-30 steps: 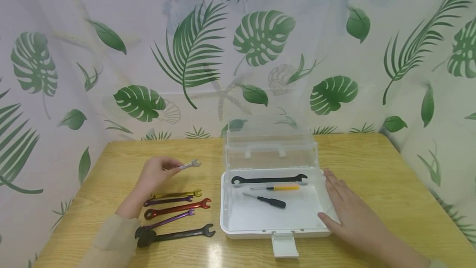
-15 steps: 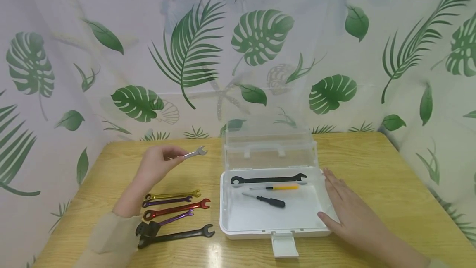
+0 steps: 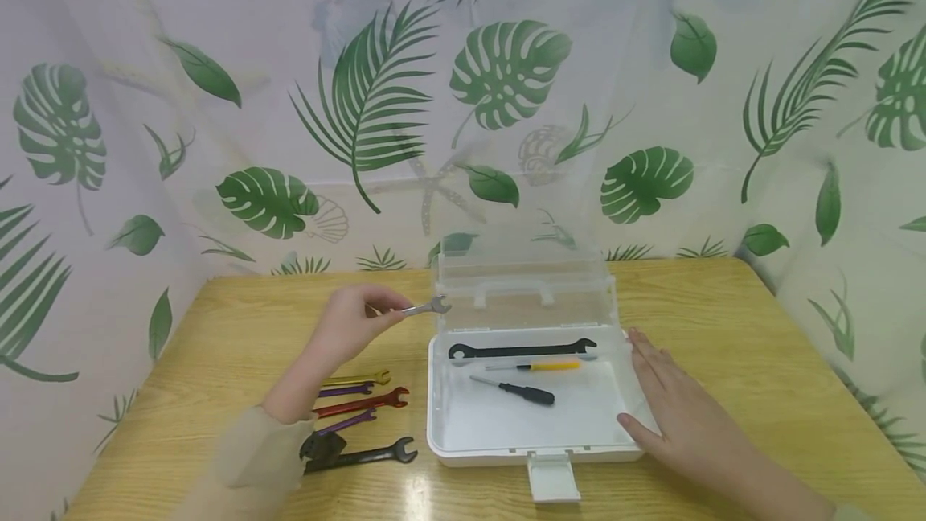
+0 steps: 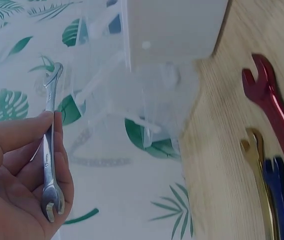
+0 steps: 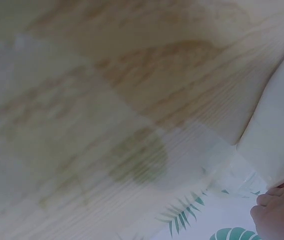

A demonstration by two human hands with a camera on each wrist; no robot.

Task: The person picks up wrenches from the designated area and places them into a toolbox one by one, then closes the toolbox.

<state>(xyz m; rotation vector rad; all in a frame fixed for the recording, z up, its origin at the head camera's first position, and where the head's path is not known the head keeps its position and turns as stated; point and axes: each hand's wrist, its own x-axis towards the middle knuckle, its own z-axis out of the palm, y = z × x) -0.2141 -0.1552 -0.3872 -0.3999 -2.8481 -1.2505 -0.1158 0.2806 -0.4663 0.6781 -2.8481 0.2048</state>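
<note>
Wooden surface [image 3: 723,328], light grain, walled on three sides by a leaf-print curtain [image 3: 376,103] that meets the far, left and right edges. Bare wood to the right of the box and along the far left.

White toolbox [image 3: 441,424] sits at centre, its clear lid [image 3: 524,280] standing upright at the back, latch tab [image 3: 553,477] hanging over the near side. Inside: a black wrench [image 3: 522,349] along the back wall, a yellow-handled screwdriver [image 3: 535,365] just beside it, a black-handled screwdriver [image 3: 515,390] nearer the middle.

Left of the box, a row of wrenches on the wood: gold [image 3: 358,379], purple [image 3: 346,389], red [image 3: 362,403], another purple [image 3: 347,421], a black one [image 3: 362,454] nearest.

Left hand [image 3: 354,324]: grip pinching a small silver wrench [image 3: 427,308] between thumb and fingers, held in the air, its free end at the box's back left corner, by the lid.

Right hand [image 3: 680,416]: fingers straight and spread, flat on the wood, touching the box's right wall.
</note>
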